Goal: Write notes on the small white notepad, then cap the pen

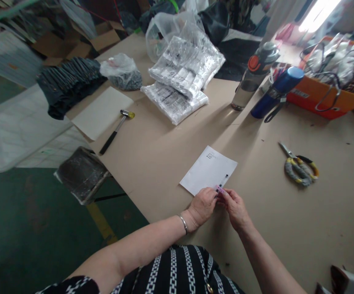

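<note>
My left hand (203, 205) and my right hand (234, 208) meet at the near edge of a white sheet of paper (209, 168) on the brown table (164, 163). Together they pinch a small pink object (219, 189), too small to identify. A thin pen-like item (224, 179) lies on the paper just beyond my fingers. A bracelet circles my left wrist.
Scissors with wrapped handles (299, 165) lie to the right. A hammer (115, 130) rests on a white sheet at left. Clear bags of printed items (183, 77), two bottles (256, 73) (277, 92) and an orange crate (326, 96) stand farther back. A stool (81, 173) stands beside the table's left edge.
</note>
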The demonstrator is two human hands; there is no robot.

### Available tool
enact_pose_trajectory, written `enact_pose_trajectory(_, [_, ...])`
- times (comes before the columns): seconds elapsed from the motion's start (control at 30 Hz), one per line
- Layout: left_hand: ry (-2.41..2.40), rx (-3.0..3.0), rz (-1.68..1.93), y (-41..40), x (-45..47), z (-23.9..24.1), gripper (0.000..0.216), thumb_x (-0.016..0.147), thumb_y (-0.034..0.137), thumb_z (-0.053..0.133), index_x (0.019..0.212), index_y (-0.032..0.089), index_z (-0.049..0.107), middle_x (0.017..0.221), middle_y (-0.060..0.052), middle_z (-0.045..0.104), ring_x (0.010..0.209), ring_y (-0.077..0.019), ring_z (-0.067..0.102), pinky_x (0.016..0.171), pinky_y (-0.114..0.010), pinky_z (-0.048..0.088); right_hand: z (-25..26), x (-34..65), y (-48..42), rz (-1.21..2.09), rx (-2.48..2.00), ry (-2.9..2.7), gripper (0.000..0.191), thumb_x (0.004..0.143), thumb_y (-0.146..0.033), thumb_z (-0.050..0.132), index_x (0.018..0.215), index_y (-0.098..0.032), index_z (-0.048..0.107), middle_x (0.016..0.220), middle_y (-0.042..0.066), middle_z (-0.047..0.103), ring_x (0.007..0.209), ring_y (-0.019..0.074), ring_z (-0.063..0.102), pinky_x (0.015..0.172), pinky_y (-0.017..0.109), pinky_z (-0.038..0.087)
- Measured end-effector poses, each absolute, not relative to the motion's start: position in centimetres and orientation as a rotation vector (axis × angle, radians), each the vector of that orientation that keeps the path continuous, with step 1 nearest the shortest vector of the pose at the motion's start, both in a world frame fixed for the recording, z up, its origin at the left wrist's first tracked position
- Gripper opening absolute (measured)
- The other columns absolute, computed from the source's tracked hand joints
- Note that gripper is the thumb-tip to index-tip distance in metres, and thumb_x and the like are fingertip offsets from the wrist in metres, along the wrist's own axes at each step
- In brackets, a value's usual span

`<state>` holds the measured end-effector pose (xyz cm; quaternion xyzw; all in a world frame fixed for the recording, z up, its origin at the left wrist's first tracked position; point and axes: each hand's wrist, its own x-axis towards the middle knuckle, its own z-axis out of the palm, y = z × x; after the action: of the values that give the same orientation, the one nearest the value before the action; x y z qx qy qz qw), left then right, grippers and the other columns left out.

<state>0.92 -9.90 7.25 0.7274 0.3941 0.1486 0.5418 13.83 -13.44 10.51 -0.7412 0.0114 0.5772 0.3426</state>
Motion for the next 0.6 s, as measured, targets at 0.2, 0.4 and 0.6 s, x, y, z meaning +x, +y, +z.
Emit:
enact_pose_trajectory(0.2, [1.003, 1.655, 0.383, -9.5, 0.8, 7.6, 0.014, 0.083, 0.014, 0.053, 0.096, 0.014, 0.058, 0.094, -0.006, 0.061, 0.088, -0.0167, 0.053, 0.085, -0.031, 0.047, 10.6, 13.6, -13.4, 1.468, -1.952, 0.059, 0.056, 0.064, -0.05, 0.076, 0.102, -0.016, 0.055, 0.081, 0.001, 0.066, 0.064, 0.0098, 0.061, 0.055, 0.018, 0.047])
enact_pose_trajectory(0.4, [1.413, 1.705, 0.335, -6.7, -3.3, 6.8, 0.031, 0.078, 0.018, 0.057, 0.109, 0.016, 0.058, 0.117, -0.009, 0.055, 0.113, -0.0226, 0.046, 0.102, -0.041, 0.036, 10.9, 13.0, -13.4, 1.482, -1.989, 0.105, 0.06, 0.062, -0.051, 0.077, 0.104, -0.016, 0.055, 0.085, 0.003, 0.066, 0.063, 0.0112, 0.062, 0.052, 0.019, 0.047])
enact_pose_trajectory(0.6, [1.449, 1.085, 0.03, -1.8, -4.6, 5.7, 0.054, 0.072, 0.015, 0.058, 0.124, 0.011, 0.049, 0.116, -0.013, 0.058, 0.103, -0.022, 0.055, 0.094, -0.035, 0.041, 10.6, 11.7, -12.4, 1.418, -2.007, 0.153, 0.054, 0.062, -0.052, 0.075, 0.095, -0.014, 0.055, 0.074, 0.003, 0.065, 0.055, 0.0104, 0.058, 0.048, 0.019, 0.043])
